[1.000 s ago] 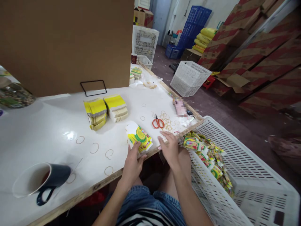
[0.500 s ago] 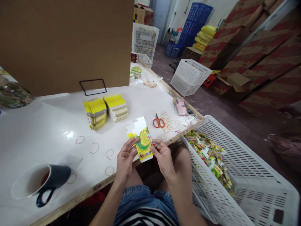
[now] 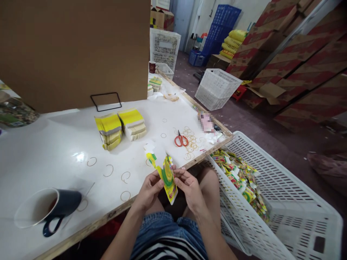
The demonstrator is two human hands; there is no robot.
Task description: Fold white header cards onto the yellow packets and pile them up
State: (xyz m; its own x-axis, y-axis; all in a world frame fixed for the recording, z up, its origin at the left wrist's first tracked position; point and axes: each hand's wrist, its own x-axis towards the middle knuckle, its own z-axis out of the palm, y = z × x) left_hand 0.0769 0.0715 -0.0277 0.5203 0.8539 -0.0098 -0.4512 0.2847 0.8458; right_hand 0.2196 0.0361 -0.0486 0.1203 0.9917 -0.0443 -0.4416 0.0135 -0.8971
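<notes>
My left hand (image 3: 148, 190) and my right hand (image 3: 189, 187) both pinch a stack of yellow-green printed packets (image 3: 168, 177), held on edge just in front of the white table's wooden edge (image 3: 114, 213), above my lap. Another packet (image 3: 150, 154) lies flat on the table just beyond it. Two bundles of yellow packets (image 3: 120, 128) sit further back on the table. Red-handled scissors (image 3: 180, 139) lie beside a scatter of rubber bands (image 3: 193, 142) to the right.
A dark mug (image 3: 46, 208) lies on its side at the near left. Loose rubber bands (image 3: 108, 170) dot the table. A brown cardboard panel (image 3: 73, 50) stands behind. At my right, a white plastic crate (image 3: 273, 202) holds several printed packets (image 3: 238, 178). More crates and boxes stand beyond.
My hands picked the packet stack off the table, brought it toward me past the edge and turned it from flat to on edge. My right hand came off the table edge onto the stack.
</notes>
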